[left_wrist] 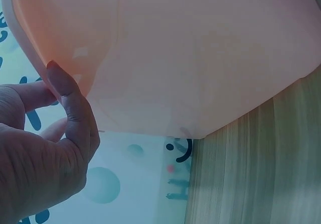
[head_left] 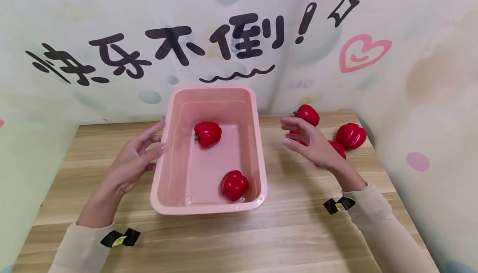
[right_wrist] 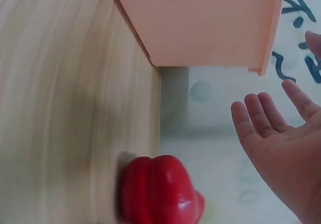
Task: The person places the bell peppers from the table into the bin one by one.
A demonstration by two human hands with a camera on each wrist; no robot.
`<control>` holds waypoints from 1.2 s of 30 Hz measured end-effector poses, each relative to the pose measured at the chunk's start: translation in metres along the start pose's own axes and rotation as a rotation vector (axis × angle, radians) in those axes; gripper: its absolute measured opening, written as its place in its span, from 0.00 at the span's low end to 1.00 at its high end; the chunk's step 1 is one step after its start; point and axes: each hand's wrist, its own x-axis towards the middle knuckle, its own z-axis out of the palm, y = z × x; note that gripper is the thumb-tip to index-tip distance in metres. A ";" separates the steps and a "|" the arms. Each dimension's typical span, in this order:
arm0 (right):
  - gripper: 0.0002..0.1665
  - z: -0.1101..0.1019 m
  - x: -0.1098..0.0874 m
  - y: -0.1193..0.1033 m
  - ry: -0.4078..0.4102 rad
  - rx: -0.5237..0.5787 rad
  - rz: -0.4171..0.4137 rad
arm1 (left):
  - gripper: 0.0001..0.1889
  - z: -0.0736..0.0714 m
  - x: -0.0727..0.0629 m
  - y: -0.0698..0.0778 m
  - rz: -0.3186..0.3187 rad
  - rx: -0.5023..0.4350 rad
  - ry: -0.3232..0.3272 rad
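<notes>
Two red bell peppers lie in a pink plastic bin (head_left: 213, 210): one pepper (head_left: 207, 134) toward the back, the other pepper (head_left: 234, 186) near the front right corner. At the bin's left rim is my left hand (head_left: 136, 157), its thumb and index fingertips at the edge, fingers loosely bent. Right of the bin, my right hand (head_left: 311, 142) hovers with fingers spread and nothing in it. Behind and below it sit several more red peppers, among them a far pepper (head_left: 308, 114) and a right pepper (head_left: 351, 136); the hand and wrist partly cover others.
A wood-grain table (head_left: 209, 240) carries the bin and peppers. Behind it hangs a pale printed cloth (head_left: 179, 7) with dark characters, close to the table's back edge. The cloth also borders the left and right sides.
</notes>
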 end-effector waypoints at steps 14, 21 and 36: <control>0.34 0.008 -0.023 0.035 0.113 0.075 0.059 | 0.39 0.001 0.000 0.003 0.006 0.010 0.010; 0.32 0.004 -0.043 0.052 0.187 0.086 0.074 | 0.39 0.002 -0.002 0.006 -0.010 0.070 0.037; 0.27 -0.002 -0.090 0.087 0.302 0.162 0.033 | 0.39 0.002 -0.002 0.007 -0.024 0.154 0.021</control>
